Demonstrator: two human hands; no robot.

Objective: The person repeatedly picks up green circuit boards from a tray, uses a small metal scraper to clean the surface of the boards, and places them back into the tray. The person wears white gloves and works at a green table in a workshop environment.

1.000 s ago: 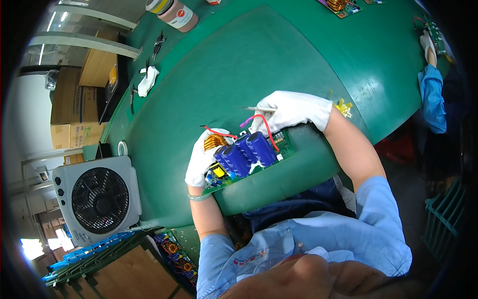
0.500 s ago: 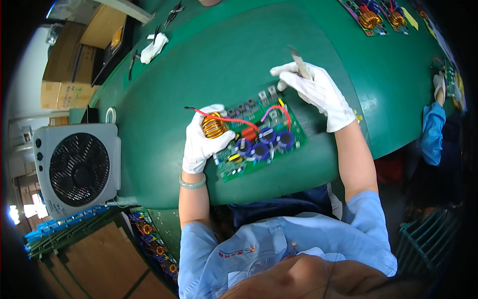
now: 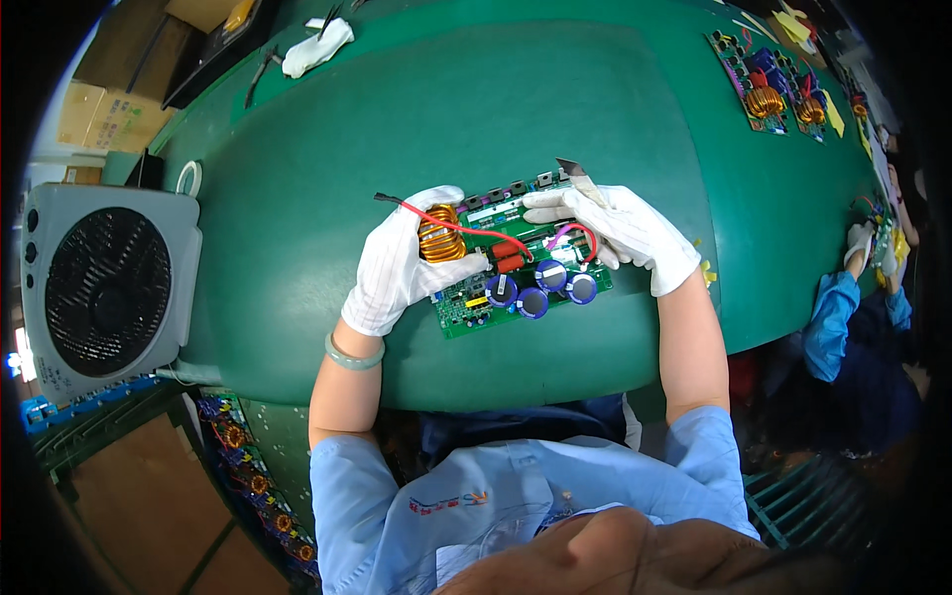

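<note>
A green circuit board (image 3: 466, 315) is in front of me, with blue-sleeved capacitors (image 3: 533, 301), red parts and black parts along its far edge. My left hand (image 3: 389, 276), in a white glove, is closed on the board's left end, around the copper-wound coil (image 3: 442, 234). A red wire (image 3: 466, 235) runs over the coil to a dark free end. My right hand (image 3: 635, 233), also gloved, holds a flat knife-like blade (image 3: 583, 182), slanted and dark at the tip, which points up and away. Its fingertips rest over the board's far right part; some are hidden.
A grey box fan (image 3: 111, 288) stands at the left. A white cloth (image 3: 318, 48) and pliers (image 3: 260, 77) lie at the far left, and more coil boards (image 3: 762, 94) at the far right. A co-worker's gloved hands (image 3: 861, 245) handle a board at the right edge.
My right hand has come down and left with the blade, from above the table onto the board. The left hand keeps its hold on the board. The view has shifted.
</note>
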